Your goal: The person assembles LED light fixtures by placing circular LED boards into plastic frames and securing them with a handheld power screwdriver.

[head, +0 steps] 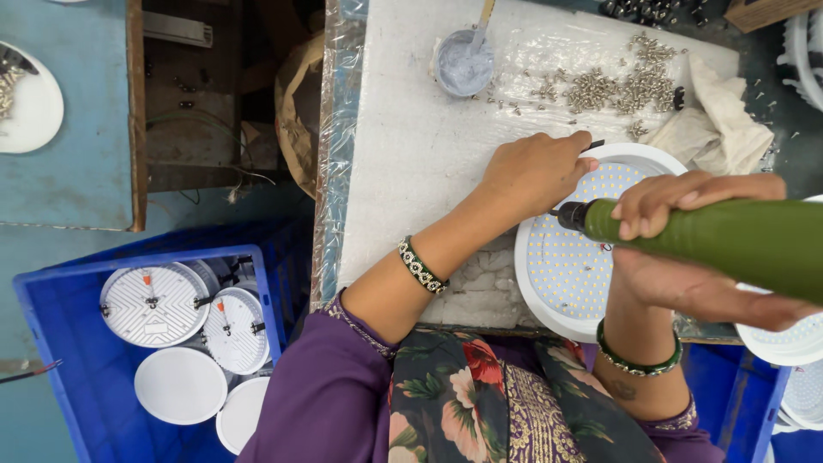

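Olive green on the screwdriver body [729, 244], black at its tip. White round lamp housing [549, 317], dotted all over with tiny pale yellow diodes on a white board. Purple sleeves, and a dark floral cloth [480, 394] with red and pink blooms plus gold embroidery. Green beaded bangle on the right hand [694, 249] wrist; green, white and black patterned bangle on the left hand [531, 171] wrist. Silvery heap of screws [621, 86]. Pale grey paste in a bluish-grey cup [463, 62]. Off-white rag [711, 120]. Bright blue crate [51, 343] full of white discs, two ribbed silver-white with orange spots.
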